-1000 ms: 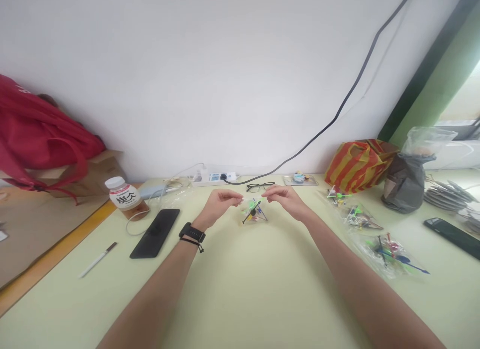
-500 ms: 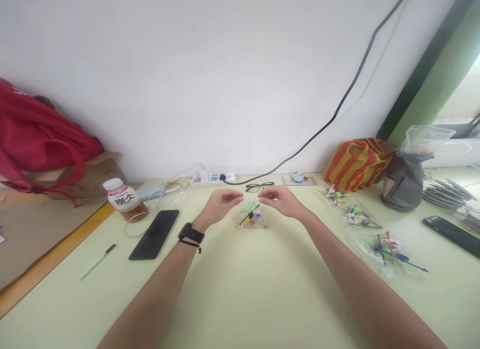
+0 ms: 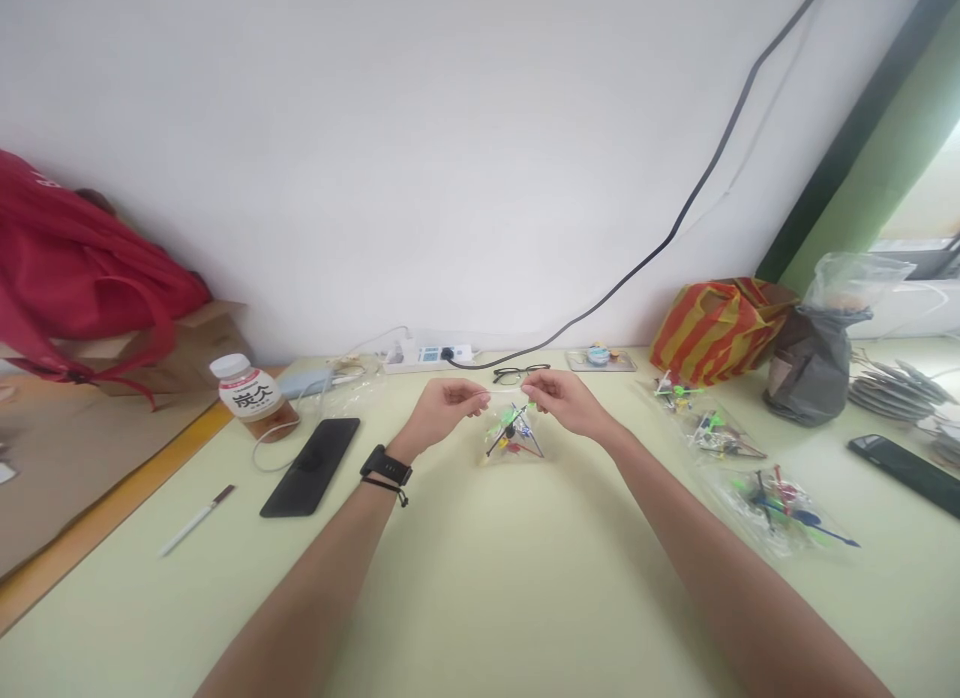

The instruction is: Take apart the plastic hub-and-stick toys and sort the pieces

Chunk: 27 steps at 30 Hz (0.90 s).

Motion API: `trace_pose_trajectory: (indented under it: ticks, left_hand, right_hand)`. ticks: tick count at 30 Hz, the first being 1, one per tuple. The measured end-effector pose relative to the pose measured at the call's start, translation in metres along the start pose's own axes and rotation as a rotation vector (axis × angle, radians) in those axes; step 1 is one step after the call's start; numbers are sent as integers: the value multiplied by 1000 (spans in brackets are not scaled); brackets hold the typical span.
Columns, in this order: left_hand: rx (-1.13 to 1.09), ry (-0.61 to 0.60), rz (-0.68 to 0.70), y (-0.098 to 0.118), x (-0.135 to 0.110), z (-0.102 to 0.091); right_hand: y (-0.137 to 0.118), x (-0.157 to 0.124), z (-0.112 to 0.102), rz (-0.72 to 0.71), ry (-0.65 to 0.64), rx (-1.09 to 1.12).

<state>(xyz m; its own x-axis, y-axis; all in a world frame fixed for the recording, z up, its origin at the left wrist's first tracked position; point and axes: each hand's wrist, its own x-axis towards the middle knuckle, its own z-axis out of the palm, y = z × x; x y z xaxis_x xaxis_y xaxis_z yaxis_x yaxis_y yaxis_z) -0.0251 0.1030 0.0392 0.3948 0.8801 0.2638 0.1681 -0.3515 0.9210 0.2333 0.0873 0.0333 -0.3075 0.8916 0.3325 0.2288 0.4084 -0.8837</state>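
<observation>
My left hand (image 3: 442, 410) and my right hand (image 3: 564, 399) are held out over the pale green table (image 3: 480, 578), fingers pinched. Between them hangs a small clear plastic bag (image 3: 512, 435) holding colourful little plastic pieces, green, black, red and blue. Each hand pinches one top corner of the bag. A black watch (image 3: 385, 468) sits on my left wrist. The bag's bottom rests on or just above the table; I cannot tell which.
Left of my hands lie a black phone (image 3: 310, 466), a bottle (image 3: 251, 397) and a white pen (image 3: 196, 519). More bags of coloured pieces (image 3: 772, 498) lie at right, with a striped bag (image 3: 716, 328), a grey bag (image 3: 814, 363), another phone (image 3: 904, 470). Glasses (image 3: 519, 374) and a power strip (image 3: 427, 357) sit by the wall.
The small bag has shifted slightly between my hands and the pieces inside have resettled lower. My hands stay pinched at its top, almost where they were.
</observation>
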Motion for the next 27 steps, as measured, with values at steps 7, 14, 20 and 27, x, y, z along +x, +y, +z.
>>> trace_pose_trajectory:
  ticks: [7, 14, 20, 27]
  left_hand:
    - [-70, 32, 3, -2, -2, 0]
    - [-131, 26, -14, 0, -5, -1]
    - [-136, 7, -12, -2, -5, -1]
    - [-187, -3, -8, 0, -5, -3]
  right_hand:
    - [-4, -1, -4, 30, -43, 91]
    - [-5, -4, -1, 48, 22, 206]
    - [-9, -7, 0, 41, 40, 230]
    - [-6, -7, 0, 12, 64, 186]
